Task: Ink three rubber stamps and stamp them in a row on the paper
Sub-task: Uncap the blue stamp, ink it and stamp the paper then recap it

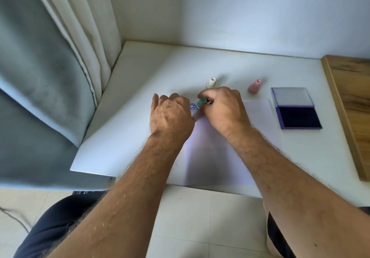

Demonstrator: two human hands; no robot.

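right hand (222, 107) grasping green stamp (201, 103), tilted on paper (212, 157) | smiley print (192, 106) just left | left hand (172, 113) fist on paper | cream stamp (211, 82), pink stamp (254, 86) far | ink pad (298, 115) right, lid up

stamps: 3 (201, 103) (211, 82) (254, 86) | ink pad: 1 (296, 107) | paper: 1 (212, 157) | hands: 2 (171, 113) (224, 107)

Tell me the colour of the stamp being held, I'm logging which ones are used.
Green, a teal shade: the stamp in the right hand, seen in the head view.
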